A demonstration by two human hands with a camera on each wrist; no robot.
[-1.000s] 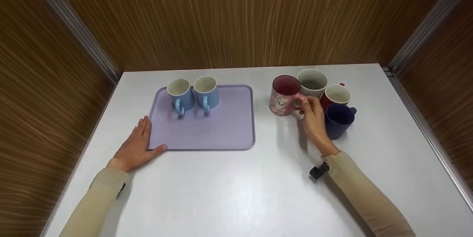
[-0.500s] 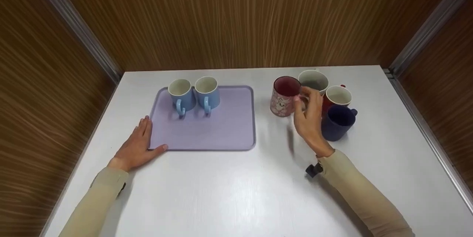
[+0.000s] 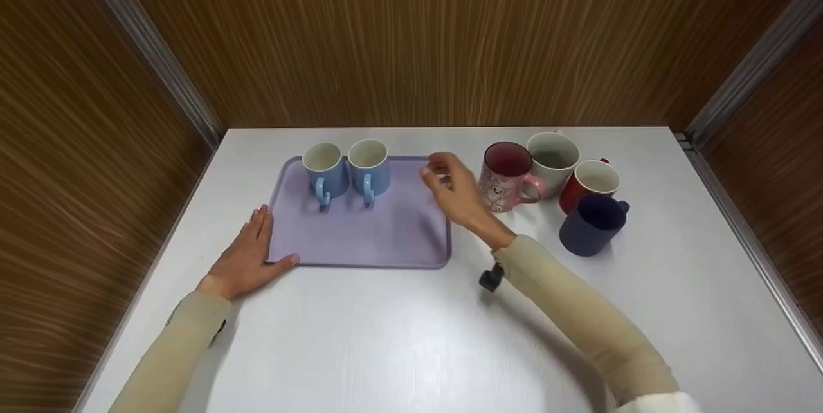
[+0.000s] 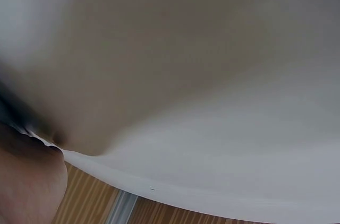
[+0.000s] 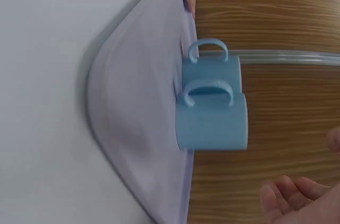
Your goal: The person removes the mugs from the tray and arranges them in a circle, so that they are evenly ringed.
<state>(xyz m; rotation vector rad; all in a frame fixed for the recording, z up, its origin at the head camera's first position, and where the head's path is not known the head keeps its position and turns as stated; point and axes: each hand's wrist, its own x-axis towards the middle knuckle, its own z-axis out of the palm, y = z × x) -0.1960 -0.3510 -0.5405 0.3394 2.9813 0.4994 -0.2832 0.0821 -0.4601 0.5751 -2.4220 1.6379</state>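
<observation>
In the head view, my left hand (image 3: 241, 262) rests with straight fingers at the left edge of a lavender tray (image 3: 360, 239), thumb along its front rim. Two light blue mugs, a left one (image 3: 333, 183) and a right one (image 3: 378, 180), stand upright at the tray's back left, handles toward me. Over the tray's right edge hovers my right hand (image 3: 458, 197), fingers loosely bent and holding nothing. The right wrist view shows its fingers (image 5: 287, 197) apart from the blue mugs (image 5: 212, 123). Just right of that hand stands a pink patterned mug (image 3: 496, 189), handle pointing right.
A large whitish mug (image 3: 554, 175), a red mug (image 3: 571, 195) and a navy mug (image 3: 585, 233) cluster behind and right of the pink one. Wood-patterned panels (image 3: 411, 40) enclose the white table (image 3: 386, 336) at the back and sides.
My right hand first pinched the pink mug's handle, then let go and swung left to the tray's right edge. The pink mug stays standing. The left hand keeps its place at the tray.
</observation>
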